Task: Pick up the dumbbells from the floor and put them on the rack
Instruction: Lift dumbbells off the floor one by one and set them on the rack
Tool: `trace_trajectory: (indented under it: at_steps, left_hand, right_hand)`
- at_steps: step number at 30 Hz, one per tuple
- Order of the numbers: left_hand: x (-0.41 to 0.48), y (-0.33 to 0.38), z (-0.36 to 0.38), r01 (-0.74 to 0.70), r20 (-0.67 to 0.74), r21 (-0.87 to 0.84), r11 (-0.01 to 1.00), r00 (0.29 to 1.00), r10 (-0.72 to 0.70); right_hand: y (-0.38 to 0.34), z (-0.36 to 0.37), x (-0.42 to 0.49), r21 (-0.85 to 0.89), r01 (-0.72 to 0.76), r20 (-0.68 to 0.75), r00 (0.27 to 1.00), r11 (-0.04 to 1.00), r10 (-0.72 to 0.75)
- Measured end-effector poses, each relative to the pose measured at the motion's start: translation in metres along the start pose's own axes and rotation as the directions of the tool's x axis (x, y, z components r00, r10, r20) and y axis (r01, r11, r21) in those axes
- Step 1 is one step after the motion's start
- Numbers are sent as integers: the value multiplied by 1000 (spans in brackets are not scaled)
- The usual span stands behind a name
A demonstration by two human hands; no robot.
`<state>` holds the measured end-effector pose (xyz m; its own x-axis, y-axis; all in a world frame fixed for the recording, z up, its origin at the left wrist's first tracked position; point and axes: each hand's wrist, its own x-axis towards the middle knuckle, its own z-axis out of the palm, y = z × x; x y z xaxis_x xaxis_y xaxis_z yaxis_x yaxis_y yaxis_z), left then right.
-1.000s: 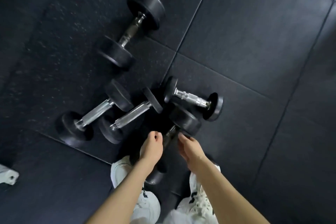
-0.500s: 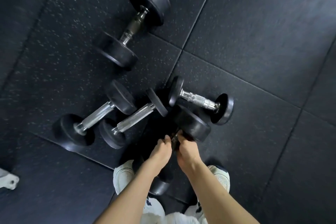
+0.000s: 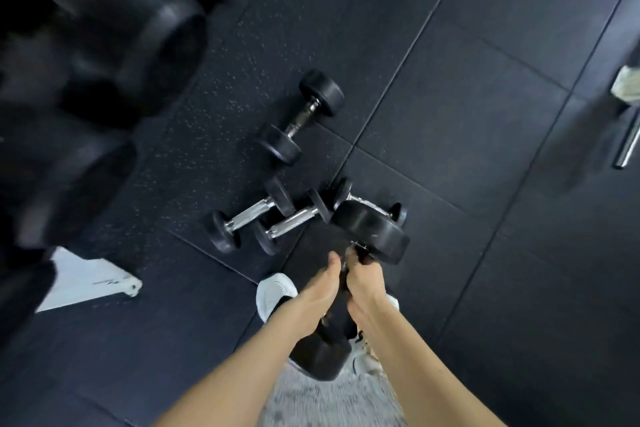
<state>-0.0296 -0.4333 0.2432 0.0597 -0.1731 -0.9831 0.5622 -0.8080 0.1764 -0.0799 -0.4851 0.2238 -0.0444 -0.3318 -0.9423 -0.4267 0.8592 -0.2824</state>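
Five dumbbells, head view | one held dumbbell (image 3: 374, 232) near centre, above two white shoes (image 3: 274, 291) | left hand (image 3: 322, 288) and right hand (image 3: 363, 284), fingers of both curled round its handle | four floor dumbbells (image 3: 301, 114) lying on the floor (image 3: 450, 114) just beyond

2 bare forearms (image 3: 242, 364); 2 white sneakers (image 3: 273, 291); light grey speckled trousers (image 3: 332, 402).

Black dumbbell (image 3: 370, 230) lifted, tilted; four dumbbells (image 3: 297, 218) lie below.

Curled left hand (image 3: 321, 288) beside curled right hand (image 3: 364, 284), forearms extended.
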Motion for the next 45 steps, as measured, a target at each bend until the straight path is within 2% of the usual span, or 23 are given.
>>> trace_trajectory:
  at_steps: [3,5,7,11,18,25,28,31,34,38,45]
  left_hand:
    - [-87,28,-10,47,-20,-90,995,999,-49]
    - [-145,49,-18,21,-22,-199,980,999,-25]
    - [-201,70,-30,-37,-26,-301,953,999,31]
    - [-307,108,-58,-160,-13,-391,906,986,168]
    - [-405,165,-115,-285,-42,-523,804,950,309]
    - [-462,213,-166,-354,-152,-660,662,927,343]
    - [-474,227,-190,-391,-220,-734,555,910,351]
    - [-480,234,-221,-403,-265,-796,452,903,339]
    - [-485,233,-256,-403,-288,-834,378,901,325]
    - [-487,226,-316,-408,-317,-862,301,897,308]
    - [-491,202,-441,-402,-352,-904,148,893,280]
  right_hand:
    - [-40,2,-86,-55,65,38,997,996,-63]
    - [-68,8,-144,-82,121,66,991,989,-116]
    - [-96,16,-201,-108,183,94,980,977,-173]
    - [-145,35,-301,-154,301,161,947,941,-277]
    - [-217,81,-400,-267,448,262,886,853,-383]
    - [-273,144,-447,-362,587,405,799,725,-444]
    - [-288,176,-461,-355,627,508,752,693,-420]
    - [-296,214,-476,-424,734,615,663,530,-427]
    - [-295,258,-485,-469,788,654,613,399,-443]
    - [-280,328,-499,-498,811,677,585,307,-447]
    - [-245,459,-532,-530,809,728,588,255,-352]
